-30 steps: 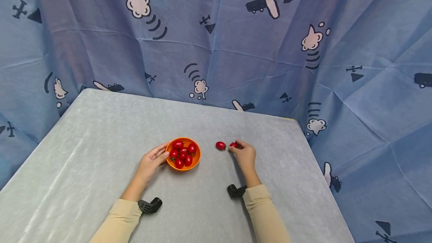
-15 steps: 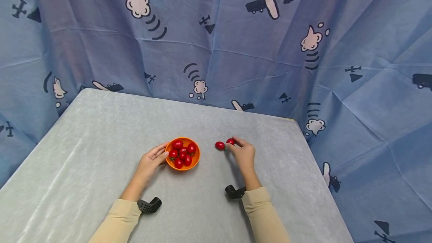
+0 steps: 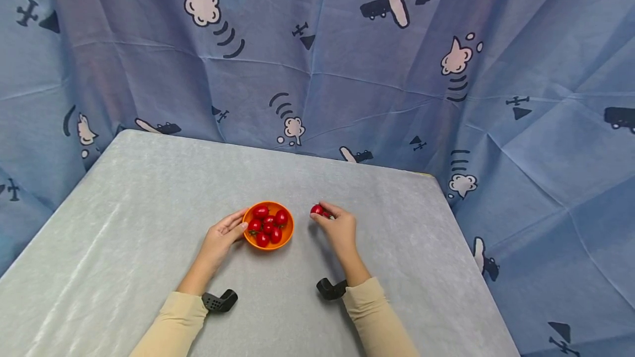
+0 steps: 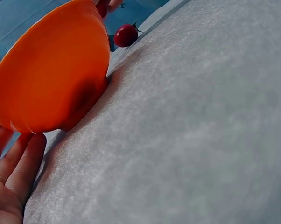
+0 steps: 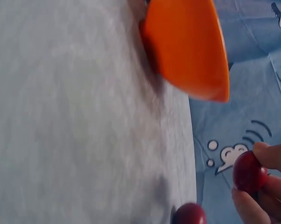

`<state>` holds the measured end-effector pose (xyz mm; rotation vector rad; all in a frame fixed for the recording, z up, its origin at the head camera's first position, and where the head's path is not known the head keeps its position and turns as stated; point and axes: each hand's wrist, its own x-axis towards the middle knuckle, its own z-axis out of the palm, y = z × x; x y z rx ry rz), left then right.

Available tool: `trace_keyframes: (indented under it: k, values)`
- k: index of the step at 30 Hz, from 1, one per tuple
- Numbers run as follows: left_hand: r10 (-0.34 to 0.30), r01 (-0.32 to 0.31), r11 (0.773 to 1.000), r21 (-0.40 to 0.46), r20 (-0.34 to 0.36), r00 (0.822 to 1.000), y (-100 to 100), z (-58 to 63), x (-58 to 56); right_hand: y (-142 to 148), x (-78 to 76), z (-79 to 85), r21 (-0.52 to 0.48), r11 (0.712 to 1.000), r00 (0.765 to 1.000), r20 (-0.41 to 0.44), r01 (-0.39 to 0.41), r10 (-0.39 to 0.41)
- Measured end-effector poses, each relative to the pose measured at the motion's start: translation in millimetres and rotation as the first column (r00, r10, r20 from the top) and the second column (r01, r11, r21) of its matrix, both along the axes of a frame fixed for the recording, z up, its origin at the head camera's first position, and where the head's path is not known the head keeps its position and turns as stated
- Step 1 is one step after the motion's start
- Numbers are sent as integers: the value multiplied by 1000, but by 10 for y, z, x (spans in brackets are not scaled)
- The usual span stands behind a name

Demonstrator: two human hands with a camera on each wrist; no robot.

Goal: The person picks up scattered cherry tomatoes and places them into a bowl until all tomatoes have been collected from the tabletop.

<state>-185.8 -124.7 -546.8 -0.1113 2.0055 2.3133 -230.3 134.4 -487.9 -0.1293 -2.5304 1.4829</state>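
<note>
An orange bowl with several red cherry tomatoes inside stands on the table. My left hand holds the bowl's left side, thumb at the rim and fingers against the outer wall. To the right of the bowl, my right hand pinches a cherry tomato between thumb and fingertips, raised above the cloth. Another cherry tomato lies on the table beneath that hand, showing its green stem; the right wrist view catches only part of it.
A pale grey cloth covers the table. Behind it hangs a blue curtain printed with planes and clouds. Each wrist wears a black camera mount.
My right hand has lifted the cherry tomato off the table and carried it left, over the other loose one. My left hand stays at the bowl.
</note>
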Motion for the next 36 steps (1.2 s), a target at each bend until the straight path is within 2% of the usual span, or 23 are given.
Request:
trace_keyframes:
  k: [6,14,20,27,36]
  values:
    - [-1,1,1000,1,11,1000,-3,-5,-4,-155,37,44,-32,999,999,24,-21,22]
    - [1,-1,1000,8,22,1000,-1,15,-1,-383,90,51,-51,990,992,-25,-128,127]
    - [-2,2,1000,8,23,1000,-4,16,-1,-546,157,40,-137,970,980,-8,-200,201]
    - [-2,2,1000,3,3,1000,-11,8,0,-671,200,28,-49,978,980,-24,-201,200]
    - [-12,12,1000,-1,1,1000,-16,5,-3,-784,229,23,0,965,963,-49,-264,264]
